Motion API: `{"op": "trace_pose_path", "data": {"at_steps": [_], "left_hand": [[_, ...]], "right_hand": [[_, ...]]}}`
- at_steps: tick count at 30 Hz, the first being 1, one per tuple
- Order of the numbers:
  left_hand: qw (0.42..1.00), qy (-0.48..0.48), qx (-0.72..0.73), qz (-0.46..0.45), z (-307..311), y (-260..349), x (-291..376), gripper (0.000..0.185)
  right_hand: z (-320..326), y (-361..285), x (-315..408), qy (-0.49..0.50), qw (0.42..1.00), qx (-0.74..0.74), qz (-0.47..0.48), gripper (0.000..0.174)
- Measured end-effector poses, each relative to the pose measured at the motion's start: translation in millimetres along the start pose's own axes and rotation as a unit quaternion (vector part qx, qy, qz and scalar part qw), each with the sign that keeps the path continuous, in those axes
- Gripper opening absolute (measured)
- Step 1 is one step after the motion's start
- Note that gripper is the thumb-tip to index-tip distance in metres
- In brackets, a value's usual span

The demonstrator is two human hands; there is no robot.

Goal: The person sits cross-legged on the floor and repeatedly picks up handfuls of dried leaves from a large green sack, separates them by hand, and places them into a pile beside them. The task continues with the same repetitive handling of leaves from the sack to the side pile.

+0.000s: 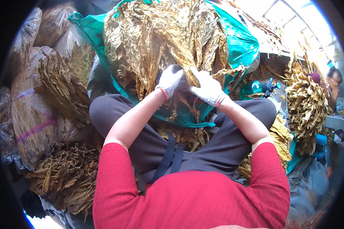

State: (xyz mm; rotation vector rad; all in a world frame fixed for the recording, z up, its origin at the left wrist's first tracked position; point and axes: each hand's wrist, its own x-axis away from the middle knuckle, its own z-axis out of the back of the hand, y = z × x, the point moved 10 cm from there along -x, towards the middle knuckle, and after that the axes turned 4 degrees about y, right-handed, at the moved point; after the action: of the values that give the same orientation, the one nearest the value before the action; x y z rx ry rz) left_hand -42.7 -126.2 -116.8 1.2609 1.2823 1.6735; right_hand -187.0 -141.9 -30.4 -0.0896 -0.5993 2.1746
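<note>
Both my hands wear white knit gloves and meet over a heap of dried, yellow-brown leaves (129,43) that look like tobacco. My right hand (207,87) grips the narrow lower end of a dried leaf (180,54), whose broad part spreads upward over the heap. Close beside it, my left hand (171,78) has its fingers curled in at the leaf's left edge; whether they pinch anything is hidden. Under and around the heap lies a green plastic sheet (239,37), its near edge between my bent legs.
Plastic-wrapped leaf bales (31,114) stand at left, beside loose leaf bundles (66,88) and a darker leaf pile (68,174). By my right knee is a teal bottle (253,87) with a dark cap. Further right stand a leaf stack (306,103) and another person (334,83).
</note>
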Motion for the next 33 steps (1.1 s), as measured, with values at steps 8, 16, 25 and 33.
{"op": "trace_pose_path", "data": {"at_steps": [8,16,25,33], "left_hand": [[0.892,0.041,0.410,0.185,-17,-37,11,0.050],[0.960,0.026,0.250,0.125,-5,-27,23,0.027],[0.876,-0.022,0.426,0.225,-27,-39,22,0.040],[0.810,-0.058,0.541,0.218,-26,-18,22,0.047]], "right_hand": [[12,1,-5,0.102,0.993,-0.032,0.052,0.038],[17,3,-27,0.215,0.975,-0.051,-0.006,0.043],[6,64,-49,0.220,0.911,-0.333,-0.105,0.023],[56,123,-46,0.331,0.784,-0.498,-0.169,0.028]]}}
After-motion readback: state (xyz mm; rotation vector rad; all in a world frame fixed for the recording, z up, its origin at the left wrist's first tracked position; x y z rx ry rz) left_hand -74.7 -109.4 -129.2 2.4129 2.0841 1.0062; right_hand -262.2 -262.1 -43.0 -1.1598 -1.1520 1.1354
